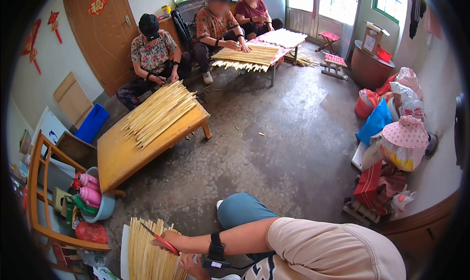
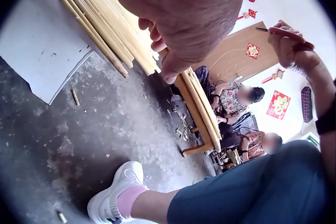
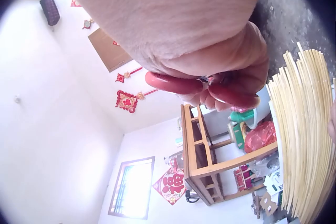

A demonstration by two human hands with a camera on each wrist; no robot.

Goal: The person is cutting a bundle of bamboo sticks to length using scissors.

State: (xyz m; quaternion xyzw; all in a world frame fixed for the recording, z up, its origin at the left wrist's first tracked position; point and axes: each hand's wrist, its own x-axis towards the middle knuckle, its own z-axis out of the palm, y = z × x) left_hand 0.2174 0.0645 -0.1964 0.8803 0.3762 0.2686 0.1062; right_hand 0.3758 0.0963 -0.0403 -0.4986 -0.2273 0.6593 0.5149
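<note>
Pale thin sticks [image 1: 147,255] lie side by side on a white board [image 1: 125,248] at the lower left of the head view; they also show in the left wrist view [image 2: 97,16] and the right wrist view [image 3: 304,129]. My right hand [image 1: 170,239] grips red-handled scissors [image 1: 169,246] above them, blades pointing up and left. In the right wrist view, the fingers curl round the red handles [image 3: 176,84]. My left hand [image 1: 192,266] is at the sticks' near right side, its fingertips bent beside the stick ends in the left wrist view [image 2: 184,16]; exact contact is unclear.
Three seated people work at two tables with sticks, a yellow wooden one [image 1: 117,155] and a farther one [image 1: 272,77]. A wooden frame [image 1: 36,192] and a basin [image 1: 106,207] with pink bottles stand left. Bags and a red box [image 1: 367,186] line the right wall.
</note>
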